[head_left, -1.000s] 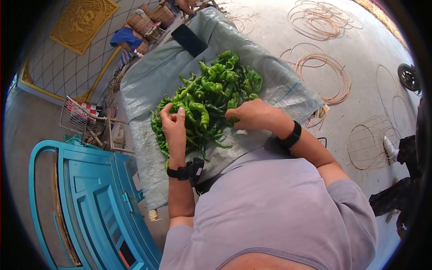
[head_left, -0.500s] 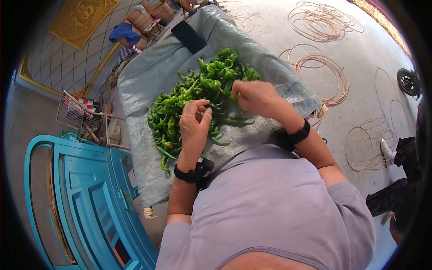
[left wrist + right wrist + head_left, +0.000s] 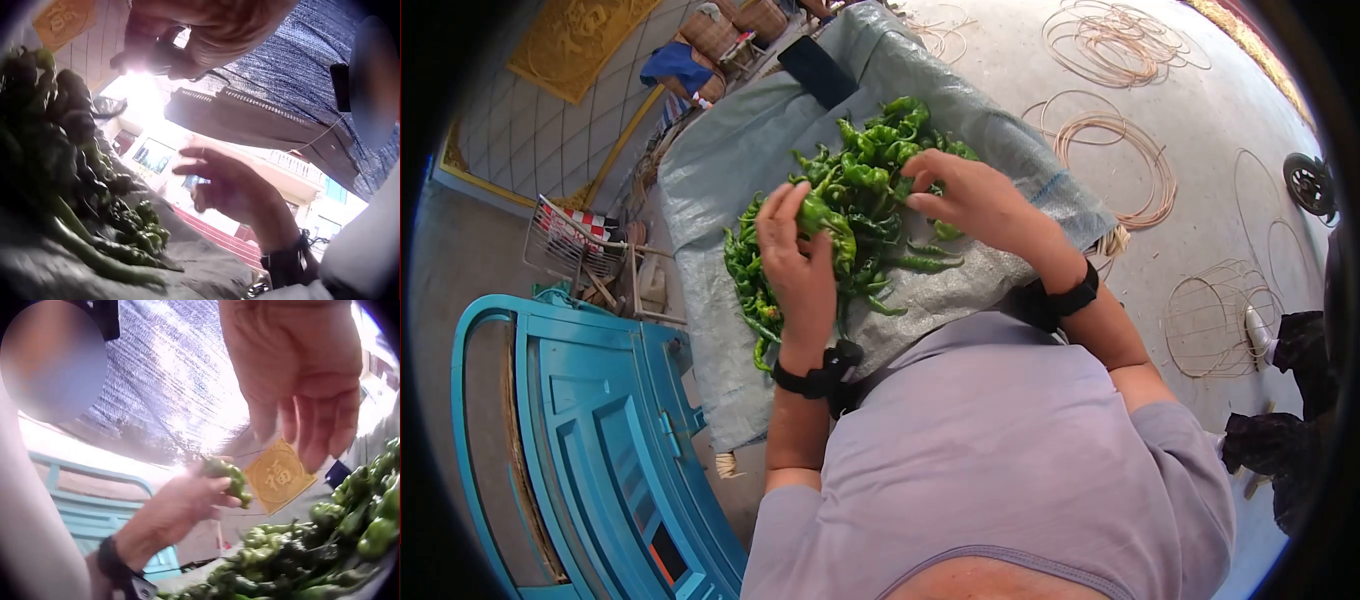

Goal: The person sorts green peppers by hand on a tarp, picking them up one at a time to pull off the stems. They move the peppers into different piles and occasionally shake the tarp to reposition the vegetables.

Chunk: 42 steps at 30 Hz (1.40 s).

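A heap of green peppers (image 3: 875, 160) lies on a grey-green woven plastic sheet (image 3: 710, 150) in front of the person. The left hand (image 3: 793, 275) grips a wrinkled green pepper (image 3: 235, 482), lifted above the near left part of the heap. Over the heap's right side hovers the right hand (image 3: 980, 200), its fingers bent a little and spread from the thumb. In the right wrist view those fingers (image 3: 306, 428) hang down with nothing between them. A few long peppers (image 3: 925, 262) lie apart at the heap's near right edge.
A dark phone (image 3: 818, 72) lies on the sheet's far end. To the left are a blue metal gate (image 3: 590, 400) and a wire basket (image 3: 570, 250). Coils of cane (image 3: 1115, 165) lie on the floor at right, near another person's legs (image 3: 1300, 355).
The left hand first moved right, then back left and up, and now holds a pepper. The right hand has risen over the heap, its fingers opening. Some peppers at the near right have shifted.
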Motion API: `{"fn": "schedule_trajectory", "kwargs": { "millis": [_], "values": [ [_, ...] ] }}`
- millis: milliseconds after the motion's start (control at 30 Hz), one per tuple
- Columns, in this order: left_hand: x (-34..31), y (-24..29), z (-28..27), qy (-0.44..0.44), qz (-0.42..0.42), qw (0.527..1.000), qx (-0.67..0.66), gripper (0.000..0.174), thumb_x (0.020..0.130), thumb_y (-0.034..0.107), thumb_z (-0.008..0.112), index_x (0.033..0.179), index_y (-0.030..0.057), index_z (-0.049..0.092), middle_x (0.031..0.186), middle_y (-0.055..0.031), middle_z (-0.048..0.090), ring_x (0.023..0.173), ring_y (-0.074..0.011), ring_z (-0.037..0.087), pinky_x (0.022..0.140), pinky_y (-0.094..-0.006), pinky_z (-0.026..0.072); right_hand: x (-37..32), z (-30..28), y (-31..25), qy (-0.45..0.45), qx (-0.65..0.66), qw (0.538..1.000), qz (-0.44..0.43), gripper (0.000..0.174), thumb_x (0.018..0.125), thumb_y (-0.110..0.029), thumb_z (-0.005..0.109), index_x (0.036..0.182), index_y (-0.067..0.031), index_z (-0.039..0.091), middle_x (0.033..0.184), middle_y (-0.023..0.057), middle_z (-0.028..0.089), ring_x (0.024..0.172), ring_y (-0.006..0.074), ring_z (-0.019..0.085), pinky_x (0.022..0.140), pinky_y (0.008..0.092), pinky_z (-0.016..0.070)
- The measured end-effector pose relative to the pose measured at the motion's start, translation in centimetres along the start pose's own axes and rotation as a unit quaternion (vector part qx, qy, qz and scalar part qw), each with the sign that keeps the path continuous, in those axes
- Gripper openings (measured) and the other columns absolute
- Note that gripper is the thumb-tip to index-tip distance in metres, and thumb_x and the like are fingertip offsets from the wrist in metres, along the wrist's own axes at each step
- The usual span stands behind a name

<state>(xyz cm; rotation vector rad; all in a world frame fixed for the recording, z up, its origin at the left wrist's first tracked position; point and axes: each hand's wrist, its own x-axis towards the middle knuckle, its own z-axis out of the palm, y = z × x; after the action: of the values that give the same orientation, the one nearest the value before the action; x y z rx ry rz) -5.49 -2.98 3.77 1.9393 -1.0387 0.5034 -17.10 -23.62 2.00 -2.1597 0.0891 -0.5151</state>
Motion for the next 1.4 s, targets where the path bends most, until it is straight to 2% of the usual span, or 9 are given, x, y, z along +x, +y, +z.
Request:
{"fn": "schedule_trajectory", "kwargs": {
  "millis": [100,200,333,533,633,733,1067,1267,1400],
  "values": [
    [0.5,-3.3,-0.9,-0.038,0.020,0.989,0.139,0.052,0.083,-0.011,0.052,0.129,0.0115,0.062,0.146,-0.0107,0.044,0.118,-0.0277,0.054,0.092,-0.0352,0.0494,-0.3,0.3,3.0,-0.040,-0.245,0.969,0.016,0.027,0.086,-0.013,0.067,0.112,-0.0108,0.059,0.106,0.0125,0.061,0.094,0.0313,0.066,0.077,0.0431,0.0521],
    [-0.2,-4.7,-0.8,-0.120,-0.057,0.974,0.185,0.049,0.080,-0.009,0.054,0.123,0.0103,0.067,0.147,-0.0143,0.044,0.122,-0.0355,0.049,0.102,-0.0404,0.0438,-0.1,0.4,3.3,-0.114,-0.302,0.941,0.100,0.030,0.080,-0.010,0.067,0.108,-0.0126,0.060,0.110,0.0126,0.057,0.102,0.0349,0.063,0.081,0.0455,0.0506],
    [-1.0,-3.8,0.0,-0.046,0.024,0.970,0.239,0.042,0.082,-0.002,0.061,0.121,0.0114,0.068,0.138,-0.0112,0.051,0.124,-0.0339,0.045,0.109,-0.0436,0.0362,0.0,1.1,4.2,-0.108,-0.301,0.943,0.091,0.032,0.078,-0.010,0.068,0.108,-0.0143,0.061,0.111,0.0110,0.056,0.103,0.0333,0.062,0.081,0.0435,0.0509],
    [-0.9,-0.3,1.1,-0.147,0.039,0.988,0.038,0.031,0.085,0.010,0.071,0.116,0.0084,0.068,0.102,-0.0067,0.068,0.110,-0.0271,0.055,0.099,-0.0408,0.0414,-0.1,0.3,2.3,-0.062,-0.171,0.983,-0.001,0.044,0.078,-0.016,0.073,0.121,-0.0165,0.062,0.112,0.0129,0.060,0.101,0.0323,0.063,0.084,0.0404,0.0513],
    [-1.6,-0.1,2.3,-0.174,-0.031,0.984,-0.004,0.031,0.090,0.018,0.071,0.118,0.0049,0.067,0.084,-0.0048,0.068,0.087,-0.0198,0.062,0.081,-0.0347,0.0490,0.4,0.8,1.6,-0.060,-0.087,0.993,-0.042,0.045,0.081,-0.024,0.075,0.123,-0.0143,0.062,0.109,0.0127,0.063,0.102,0.0307,0.063,0.084,0.0389,0.0513],
    [-1.9,-0.2,2.5,-0.177,-0.155,0.960,-0.153,0.033,0.099,0.025,0.062,0.122,0.0016,0.064,0.083,-0.0043,0.065,0.073,-0.0121,0.059,0.070,-0.0267,0.0485,0.5,1.5,1.7,-0.051,-0.014,0.996,-0.077,0.048,0.082,-0.030,0.076,0.124,-0.0108,0.061,0.106,0.0128,0.067,0.101,0.0295,0.065,0.085,0.0387,0.0518],
    [-1.9,0.4,1.0,-0.110,-0.128,0.968,-0.183,0.026,0.103,0.022,0.056,0.122,0.0079,0.066,0.069,0.0033,0.053,0.062,-0.0037,0.049,0.057,-0.0200,0.0402,1.2,2.7,-0.5,-0.140,-0.033,0.989,-0.037,0.044,0.083,-0.024,0.074,0.122,-0.0104,0.060,0.100,0.0099,0.070,0.096,0.0294,0.067,0.080,0.0385,0.0527],
    [-0.4,-2.4,-0.5,0.101,-0.005,0.995,-0.016,0.025,0.103,0.018,0.055,0.124,0.0078,0.065,0.086,-0.0025,0.061,0.068,-0.0076,0.055,0.063,-0.0238,0.0475,3.7,2.5,2.6,-0.051,-0.225,0.973,-0.006,0.032,0.086,-0.029,0.068,0.113,-0.0116,0.064,0.094,0.0086,0.071,0.092,0.0295,0.068,0.075,0.0421,0.0526],
    [-0.4,-4.5,-0.3,0.005,-0.077,0.992,0.101,0.036,0.092,0.010,0.065,0.128,0.0095,0.062,0.121,-0.0138,0.054,0.101,-0.0235,0.059,0.088,-0.0357,0.0503,5.9,4.5,3.4,-0.080,-0.273,0.956,0.065,0.030,0.087,-0.036,0.065,0.102,-0.0093,0.067,0.094,0.0124,0.071,0.092,0.0330,0.070,0.074,0.0463,0.0534]
  ]
}}
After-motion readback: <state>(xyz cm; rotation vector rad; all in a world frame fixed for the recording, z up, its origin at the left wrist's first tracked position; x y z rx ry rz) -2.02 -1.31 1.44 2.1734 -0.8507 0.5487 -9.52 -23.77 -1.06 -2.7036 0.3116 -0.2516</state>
